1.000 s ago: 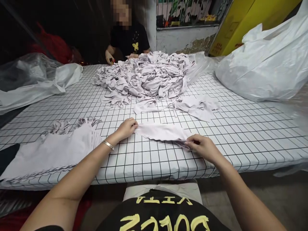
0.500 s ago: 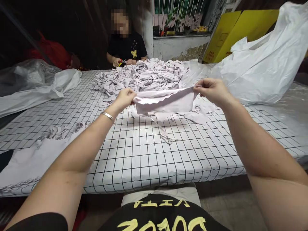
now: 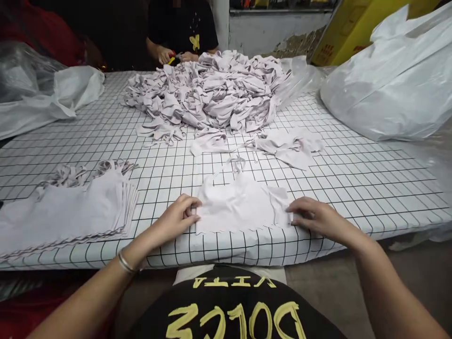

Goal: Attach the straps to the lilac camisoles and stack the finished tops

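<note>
A pale lilac camisole top [image 3: 240, 207] with thin straps lies on the checked tablecloth near the front edge, its wavy hem toward me and its straps pointing away. My left hand [image 3: 181, 214] pinches its left side edge between thumb and fingers. At the opposite side, my right hand [image 3: 309, 214] grips the right edge, where a narrow part looks folded or creased. To the left sits a neat stack of similar tops [image 3: 88, 202], straps bunched at the far end. Loose pale tops [image 3: 282, 146] lie just beyond the one I hold.
A large heap of crumpled tops [image 3: 219, 92] covers the table's far middle. Behind it a co-worker's hands [image 3: 173, 55] hold a small red-and-yellow tool. A bulky white plastic bag [image 3: 384, 89] stands at right; clear and white plastic sheeting [image 3: 52, 94] lies at left.
Both hands have come down and toward me with the top, which was stretched in the air and now lies flat on the table. My view has tilted downward.
</note>
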`<state>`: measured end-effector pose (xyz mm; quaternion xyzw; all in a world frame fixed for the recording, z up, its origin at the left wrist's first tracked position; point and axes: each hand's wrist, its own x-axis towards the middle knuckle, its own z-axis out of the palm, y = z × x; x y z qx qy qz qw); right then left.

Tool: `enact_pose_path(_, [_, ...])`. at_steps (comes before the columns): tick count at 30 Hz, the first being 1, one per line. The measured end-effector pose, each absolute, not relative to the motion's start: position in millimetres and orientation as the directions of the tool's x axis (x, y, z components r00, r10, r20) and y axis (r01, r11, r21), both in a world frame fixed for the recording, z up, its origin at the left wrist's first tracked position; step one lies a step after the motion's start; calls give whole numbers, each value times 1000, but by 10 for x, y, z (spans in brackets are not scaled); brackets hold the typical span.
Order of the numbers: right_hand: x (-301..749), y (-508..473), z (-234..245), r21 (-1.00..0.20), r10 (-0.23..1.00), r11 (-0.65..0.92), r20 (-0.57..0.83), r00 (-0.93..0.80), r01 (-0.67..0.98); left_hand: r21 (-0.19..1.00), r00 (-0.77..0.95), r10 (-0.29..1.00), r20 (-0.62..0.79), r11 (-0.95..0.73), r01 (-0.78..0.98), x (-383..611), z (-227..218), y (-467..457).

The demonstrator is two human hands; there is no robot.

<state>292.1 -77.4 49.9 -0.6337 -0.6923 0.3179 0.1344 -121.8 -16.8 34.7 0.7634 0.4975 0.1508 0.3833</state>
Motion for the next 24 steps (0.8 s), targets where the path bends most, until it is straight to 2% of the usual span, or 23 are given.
enact_pose_path(4, [2808,-769,492,-632,996,-21,-76,-36,775,688,348,937,-19,-240,685,-1229,290,-230])
enact_pose_path(7, [2670,-512,527,-584,999,26,-20,-46,811,651,340,930,139,-345,676,-1075,405,-139])
enact_pose_path(10, [2607,-347,532,-535,1000,-20,-15,15,844,591,447,846,291,-526,612,-875,419,-182])
enact_pose_path(12, [2619,-380,520,-553,998,-48,-67,13,832,536,573,764,298,-630,562,-782,329,-285])
enact_pose_path(14, [2651,-514,487,-581,983,-19,-161,-93,814,501,666,704,247,-681,535,-745,199,-391])
enact_pose_path(16, [2685,-692,433,-587,961,17,-213,-175,810,521,678,704,214,-669,530,-756,92,-458])
enact_pose_path(19, [2671,-911,363,-568,974,18,-178,-143,823,640,599,769,223,-579,505,-792,82,-461])
enact_pose_path(22, [2443,-938,389,-579,988,92,-51,-149,810,715,528,800,284,-544,440,-732,260,-391])
enact_pose_path(24, [2145,-816,469,-570,967,246,94,-235,784,663,528,766,367,-613,428,-613,428,-319])
